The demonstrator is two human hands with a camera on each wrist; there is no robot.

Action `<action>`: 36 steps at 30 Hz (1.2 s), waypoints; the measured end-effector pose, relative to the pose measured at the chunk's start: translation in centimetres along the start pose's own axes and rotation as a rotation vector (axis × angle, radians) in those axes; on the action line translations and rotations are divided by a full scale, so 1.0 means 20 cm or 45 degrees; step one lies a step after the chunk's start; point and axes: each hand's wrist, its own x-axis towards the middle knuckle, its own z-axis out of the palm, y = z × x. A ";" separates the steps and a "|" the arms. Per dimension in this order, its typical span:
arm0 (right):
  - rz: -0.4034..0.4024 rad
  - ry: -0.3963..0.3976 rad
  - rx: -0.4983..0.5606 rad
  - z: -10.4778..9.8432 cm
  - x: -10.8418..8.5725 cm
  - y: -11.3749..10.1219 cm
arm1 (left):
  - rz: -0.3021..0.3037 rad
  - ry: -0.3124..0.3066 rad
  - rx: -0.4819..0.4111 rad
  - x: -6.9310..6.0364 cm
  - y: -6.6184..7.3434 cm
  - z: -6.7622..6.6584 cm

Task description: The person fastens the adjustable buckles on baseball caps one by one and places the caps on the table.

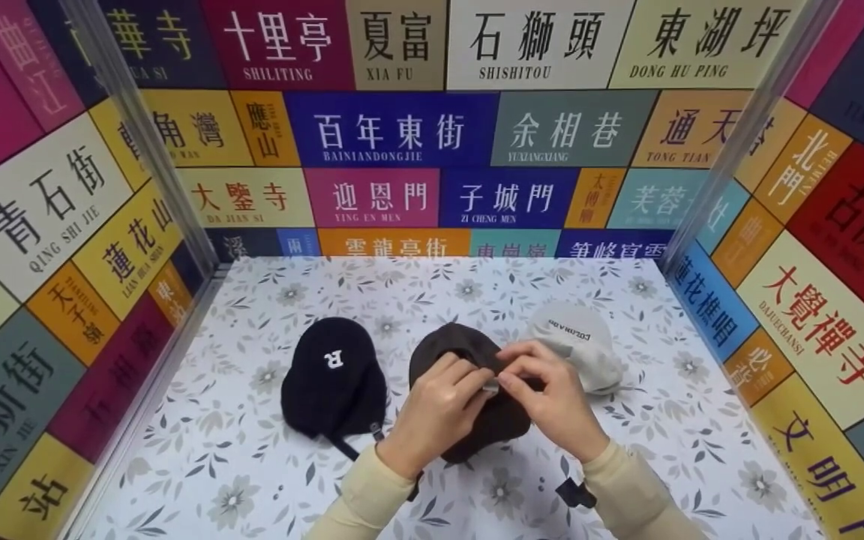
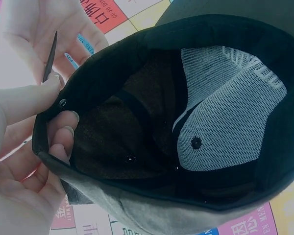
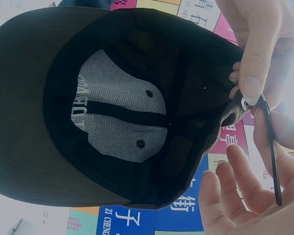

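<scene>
A dark brown cap [image 1: 488, 427] lies with its brim toward the person; the wrist views show its dark inside [image 2: 112, 142] [image 3: 196, 112] and pale mesh panels [image 2: 225, 127] [image 3: 127, 137]. My left hand [image 1: 443, 405] [image 2: 19, 147] [image 3: 259, 49] grips the band at the cap's back opening, by a small metal fitting [image 2: 62, 103] [image 3: 245, 103]. From the other side my right hand [image 1: 552, 397] [image 2: 54, 29] [image 3: 250, 196] pinches the strap at that opening between thumb and finger, other fingers loosely spread. A narrow dark strap end [image 2: 50, 56] [image 3: 273, 156] sticks out there.
Left of the brown cap lies a black cap [image 1: 331, 375] with a white letter, its strap trailing toward the left forearm. A pale grey cap [image 1: 578, 330] with lettering lies behind the right hand. Sign-printed panels surround the floral tabletop [image 1: 237, 442] at the back and both sides.
</scene>
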 end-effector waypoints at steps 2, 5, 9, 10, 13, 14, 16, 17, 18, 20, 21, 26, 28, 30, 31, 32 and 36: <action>-0.002 -0.001 -0.002 0.00 0.00 0.00 | 0.002 -0.006 0.007 0.00 0.00 0.00; 0.000 -0.004 -0.001 -0.01 -0.01 0.00 | 0.005 -0.014 0.013 0.00 0.00 0.00; 0.007 -0.005 0.013 -0.02 -0.01 0.00 | 0.014 -0.009 0.023 0.00 0.00 0.01; 0.009 -0.006 0.015 -0.02 -0.01 0.00 | 0.015 -0.009 0.023 0.00 0.00 0.01; 0.005 -0.003 0.023 -0.02 -0.01 0.00 | 0.011 -0.016 0.014 0.00 0.00 0.00; 0.003 -0.001 0.024 -0.02 -0.01 0.00 | 0.010 -0.018 0.009 0.00 0.00 0.00; -0.002 0.005 0.018 -0.02 -0.01 0.00 | 0.005 -0.025 0.007 0.00 0.00 0.00; -0.006 0.009 0.018 -0.02 -0.01 0.00 | 0.004 -0.025 0.003 0.00 0.00 0.00; -0.009 0.012 0.018 -0.02 -0.02 0.00 | 0.004 -0.025 0.002 0.00 0.00 0.00; -0.010 0.016 0.019 -0.02 -0.02 0.01 | 0.005 -0.020 0.005 0.00 0.01 0.00; -0.014 0.018 0.020 -0.02 -0.02 0.01 | 0.005 -0.019 0.007 0.00 0.01 0.00; -0.014 0.016 0.027 -0.02 -0.02 0.01 | 0.014 0.000 0.025 0.00 0.01 0.01; -0.007 0.014 0.025 -0.02 -0.02 0.02 | 0.023 0.018 0.036 0.00 0.01 0.01; 0.001 0.012 0.029 -0.02 -0.02 0.02 | 0.032 0.040 0.048 0.01 0.01 0.00; 0.009 0.009 0.030 -0.02 -0.02 0.02 | 0.036 0.052 0.054 0.01 0.01 0.01; 0.019 0.003 0.028 -0.02 -0.02 0.02 | 0.039 0.061 0.059 0.01 0.01 0.01; 0.033 -0.012 0.009 -0.02 -0.02 0.02 | 0.045 0.077 0.073 0.01 0.01 0.01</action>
